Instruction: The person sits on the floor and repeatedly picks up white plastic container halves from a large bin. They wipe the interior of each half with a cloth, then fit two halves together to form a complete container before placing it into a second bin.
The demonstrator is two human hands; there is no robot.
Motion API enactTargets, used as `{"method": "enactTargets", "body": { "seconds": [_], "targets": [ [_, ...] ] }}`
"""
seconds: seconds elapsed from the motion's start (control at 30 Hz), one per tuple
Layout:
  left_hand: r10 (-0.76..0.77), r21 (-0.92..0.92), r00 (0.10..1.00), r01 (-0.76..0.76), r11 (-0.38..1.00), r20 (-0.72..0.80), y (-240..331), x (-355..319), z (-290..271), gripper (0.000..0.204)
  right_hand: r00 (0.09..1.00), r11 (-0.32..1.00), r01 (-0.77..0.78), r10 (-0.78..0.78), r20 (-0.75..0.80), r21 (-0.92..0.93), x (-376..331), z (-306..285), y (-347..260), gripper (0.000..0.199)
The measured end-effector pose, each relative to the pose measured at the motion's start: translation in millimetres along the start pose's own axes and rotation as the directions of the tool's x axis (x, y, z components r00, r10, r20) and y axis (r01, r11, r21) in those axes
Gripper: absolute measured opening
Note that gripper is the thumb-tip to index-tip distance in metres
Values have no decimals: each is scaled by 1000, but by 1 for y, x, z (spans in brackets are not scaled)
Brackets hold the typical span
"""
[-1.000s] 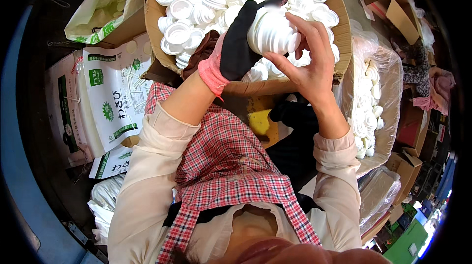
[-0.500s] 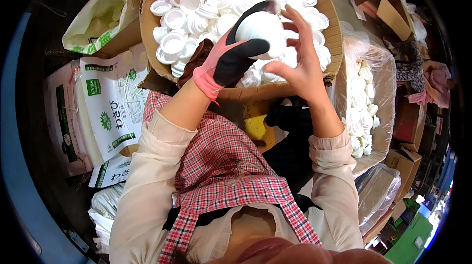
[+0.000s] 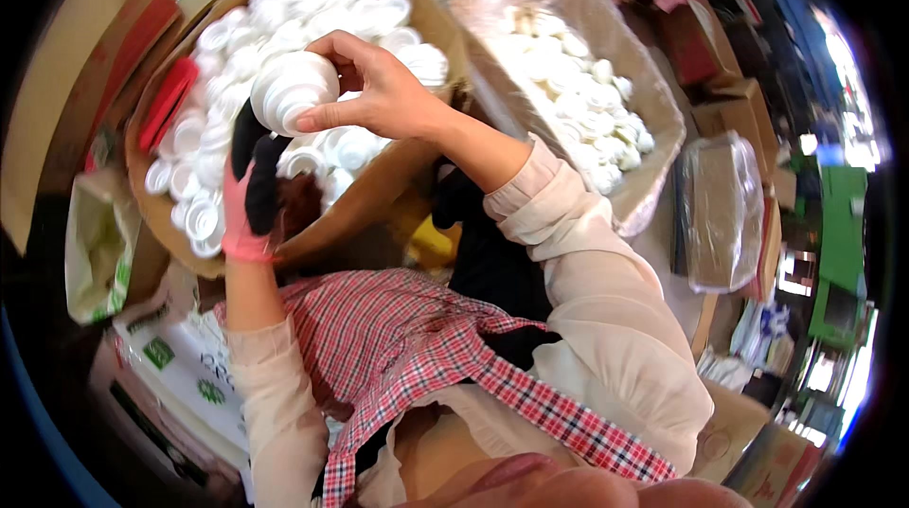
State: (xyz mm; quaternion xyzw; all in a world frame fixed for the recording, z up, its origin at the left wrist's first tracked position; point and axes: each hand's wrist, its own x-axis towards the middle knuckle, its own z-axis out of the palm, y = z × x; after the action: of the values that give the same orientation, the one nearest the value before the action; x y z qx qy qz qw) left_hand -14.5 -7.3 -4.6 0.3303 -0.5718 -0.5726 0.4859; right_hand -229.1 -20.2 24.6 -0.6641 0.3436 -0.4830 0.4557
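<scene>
Over a big cardboard box (image 3: 374, 191) full of white round plastic lids (image 3: 204, 219), both my hands hold one white plastic lid (image 3: 294, 91) with ringed steps. I cannot tell whether more than one is nested there. My right hand (image 3: 383, 91), bare, pinches its right side with the thumb below and bent fingers above. My left hand (image 3: 254, 186), in a pink and black glove, grips it from below left; part of its fingers is hidden behind the lid. Something dark brown (image 3: 298, 200) lies in the box beside the glove.
A red pouch (image 3: 170, 103) lies on the lids at the box's left side. To the right stands a plastic-lined carton (image 3: 653, 96) of small white pieces (image 3: 597, 115). A white bag (image 3: 87, 262) and printed sacks (image 3: 180, 356) are at the left, a wrapped carton (image 3: 724, 214) at the right.
The view has turned, so the boxes appear shifted left. My right hand has closed from spread fingers onto the lid's right side. My left hand now sits lower beneath the lid.
</scene>
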Motion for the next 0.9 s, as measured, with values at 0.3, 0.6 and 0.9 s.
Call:
{"method": "enactTargets", "body": {
  "seconds": [0.3,0.6,0.9],
  "targets": [
    [-23,346,996,-8,938,86,-4,3,0,42,471,603,-749,194,-860,-274,-176,-272,68,69],
    [-58,342,974,132,930,-218,-33,19,-20,31,398,-56,-901,290,-870,-431,-233,-344,225,71],
    [156,833,929,216,510,-336,-46,-3,-91,34,763,-78,-644,-3,-646,-761,-168,-332,183,59]
  ]
}}
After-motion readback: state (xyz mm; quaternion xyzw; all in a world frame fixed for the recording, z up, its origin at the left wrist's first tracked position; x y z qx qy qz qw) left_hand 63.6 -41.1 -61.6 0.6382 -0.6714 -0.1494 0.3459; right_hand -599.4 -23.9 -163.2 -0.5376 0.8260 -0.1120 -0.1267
